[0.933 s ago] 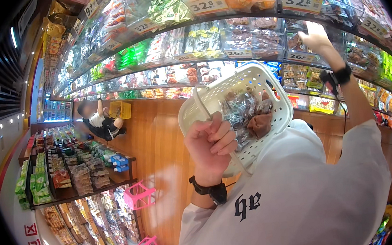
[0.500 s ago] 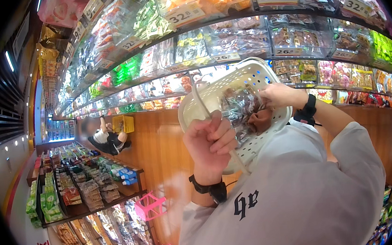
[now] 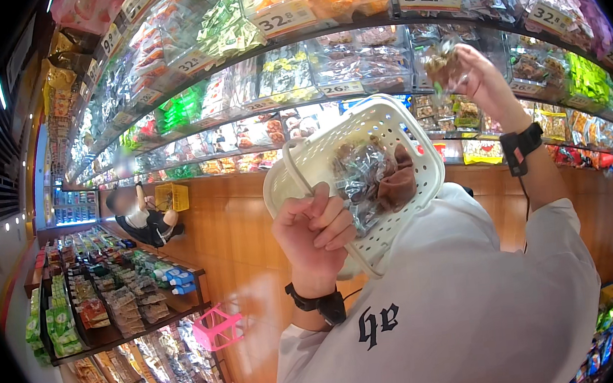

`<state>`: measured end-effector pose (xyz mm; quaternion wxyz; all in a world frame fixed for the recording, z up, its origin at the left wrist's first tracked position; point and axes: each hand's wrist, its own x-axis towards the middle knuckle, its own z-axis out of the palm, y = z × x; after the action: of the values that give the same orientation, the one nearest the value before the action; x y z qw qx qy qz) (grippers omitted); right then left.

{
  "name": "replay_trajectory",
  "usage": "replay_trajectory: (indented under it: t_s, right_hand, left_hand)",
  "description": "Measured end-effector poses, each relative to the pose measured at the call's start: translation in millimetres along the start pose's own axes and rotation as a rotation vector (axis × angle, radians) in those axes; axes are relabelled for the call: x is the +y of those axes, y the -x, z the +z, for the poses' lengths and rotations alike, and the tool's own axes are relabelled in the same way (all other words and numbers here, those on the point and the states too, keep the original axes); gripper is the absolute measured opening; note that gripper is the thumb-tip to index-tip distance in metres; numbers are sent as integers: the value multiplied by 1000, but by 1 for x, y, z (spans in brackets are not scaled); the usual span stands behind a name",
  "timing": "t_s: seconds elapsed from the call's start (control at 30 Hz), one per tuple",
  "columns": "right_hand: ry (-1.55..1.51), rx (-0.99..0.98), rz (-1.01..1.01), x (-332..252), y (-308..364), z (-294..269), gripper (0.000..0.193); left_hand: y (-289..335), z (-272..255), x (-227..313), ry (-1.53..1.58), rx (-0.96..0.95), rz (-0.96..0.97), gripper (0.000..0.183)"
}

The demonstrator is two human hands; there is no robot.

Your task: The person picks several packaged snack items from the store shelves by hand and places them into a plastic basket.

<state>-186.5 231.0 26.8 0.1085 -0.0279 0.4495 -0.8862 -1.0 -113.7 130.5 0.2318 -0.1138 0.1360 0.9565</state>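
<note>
My left hand (image 3: 315,231) is closed round the handle of a cream plastic shopping basket (image 3: 417,127) with holes in its walls. Inside the basket lie several clear snack packets (image 3: 363,175) and a brown piece (image 3: 397,183) whose kind I cannot make out. To the right, my right hand (image 3: 482,77) is raised in front of the middle shelf. A small clear packet of brownish snacks (image 3: 443,66) is pinched in its fingers. It hangs close to the shelf's bins of similar brown packets. Part of the packet is blurred.
Tiered shelves of clear bins (image 3: 364,59) full of bagged snacks curve across the front. Far left on the wooden floor (image 3: 239,212), a person (image 3: 145,220) crouches beside a yellow basket (image 3: 172,197). A lower display (image 3: 110,281) and pink stools (image 3: 218,327) stand at left.
My right hand has left the basket, moving up and right to the shelf, and now grips a snack packet. The basket has shifted slightly left, still hanging from my left hand.
</note>
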Motion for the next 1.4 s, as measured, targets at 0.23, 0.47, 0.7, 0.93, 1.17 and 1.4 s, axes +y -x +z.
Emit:
replay_trajectory:
  t_s: [0.23, 0.47, 0.7, 0.93, 1.17, 1.4]
  right_hand:
    - [135, 145, 250, -28, -69, -91, 28]
    - [1096, 572, -244, -15, -140, -143, 33]
    - [1608, 712, -334, 3, -165, -120, 41]
    - [2005, 581, -205, 25, -176, -109, 57]
    - [1917, 315, -171, 15, -190, -141, 48]
    - [2049, 211, 140, -7, -170, -101, 57]
  left_hand:
    - [28, -10, 5, 25, -33, 31, 24]
    - [62, -12, -1, 44, 30, 102, 24]
    - [81, -15, -7, 76, 41, 171, 24]
    - [80, -21, -11, 99, 101, 226, 24]
    - [73, -19, -13, 74, 95, 218, 23]
    - [58, -9, -14, 64, 80, 164, 25]
